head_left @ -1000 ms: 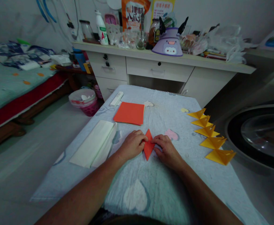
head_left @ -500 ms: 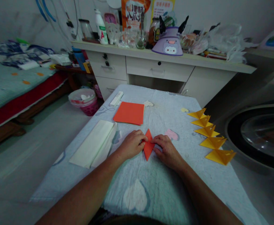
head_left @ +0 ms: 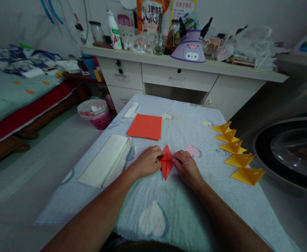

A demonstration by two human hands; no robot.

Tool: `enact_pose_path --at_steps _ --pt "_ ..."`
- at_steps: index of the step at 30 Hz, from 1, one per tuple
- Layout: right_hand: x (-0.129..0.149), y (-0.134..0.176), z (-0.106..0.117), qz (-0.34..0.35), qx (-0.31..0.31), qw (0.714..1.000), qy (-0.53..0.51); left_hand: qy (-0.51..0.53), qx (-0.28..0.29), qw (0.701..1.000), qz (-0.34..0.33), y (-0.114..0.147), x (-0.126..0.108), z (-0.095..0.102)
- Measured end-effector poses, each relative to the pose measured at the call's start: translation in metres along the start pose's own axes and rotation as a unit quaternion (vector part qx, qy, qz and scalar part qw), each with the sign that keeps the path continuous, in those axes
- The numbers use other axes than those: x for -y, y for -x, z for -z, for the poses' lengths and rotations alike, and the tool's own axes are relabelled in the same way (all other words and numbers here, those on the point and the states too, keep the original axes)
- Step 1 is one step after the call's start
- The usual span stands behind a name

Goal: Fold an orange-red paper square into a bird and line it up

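Observation:
A folded orange-red origami paper (head_left: 166, 164), shaped like a narrow diamond with a crosswise crease, lies on the cloth-covered table (head_left: 153, 196). My left hand (head_left: 150, 161) pinches its left corner. On the opposite side, the fingers of my right hand (head_left: 186, 166) are closed on the right corner. Just beyond my hands sits a stack of orange-red paper squares (head_left: 146, 126). Several folded yellow paper figures (head_left: 239, 160) stand in a row along the table's right side.
Left of my forearm lies a folded pale paper or cloth (head_left: 104, 161). A small white box (head_left: 131, 110) is near the far left corner. Behind the table runs a white desk (head_left: 179, 75) crowded with jars and bags. A bin (head_left: 97, 113) stands left; a washing machine (head_left: 295, 154) is right.
The diamond's upper layers have opened slightly, so a crosswise crease and inner folds now show. My right fingers have drawn closer together at its right corner.

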State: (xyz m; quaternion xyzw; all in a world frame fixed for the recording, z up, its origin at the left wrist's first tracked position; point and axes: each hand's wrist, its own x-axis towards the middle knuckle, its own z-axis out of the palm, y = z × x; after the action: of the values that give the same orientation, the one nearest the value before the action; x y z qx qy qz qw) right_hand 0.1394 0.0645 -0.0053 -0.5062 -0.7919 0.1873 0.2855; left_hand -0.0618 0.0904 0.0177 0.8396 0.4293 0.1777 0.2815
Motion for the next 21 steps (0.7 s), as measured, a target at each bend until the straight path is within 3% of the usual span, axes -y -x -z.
enact_pose_path --at_steps 9,15,21 --pt "0.006 -0.005 -0.006 -0.058 -0.028 0.997 0.038 -0.005 -0.05 0.998 0.026 -0.005 0.0 -0.007" --pt "0.004 -0.004 -0.011 -0.113 -0.068 0.991 -0.001 0.045 -0.097 0.992 0.062 -0.006 0.003 -0.017" --pt "0.003 -0.002 -0.011 -0.048 -0.059 0.996 0.042 0.03 -0.115 0.991 0.057 -0.004 0.0 -0.019"
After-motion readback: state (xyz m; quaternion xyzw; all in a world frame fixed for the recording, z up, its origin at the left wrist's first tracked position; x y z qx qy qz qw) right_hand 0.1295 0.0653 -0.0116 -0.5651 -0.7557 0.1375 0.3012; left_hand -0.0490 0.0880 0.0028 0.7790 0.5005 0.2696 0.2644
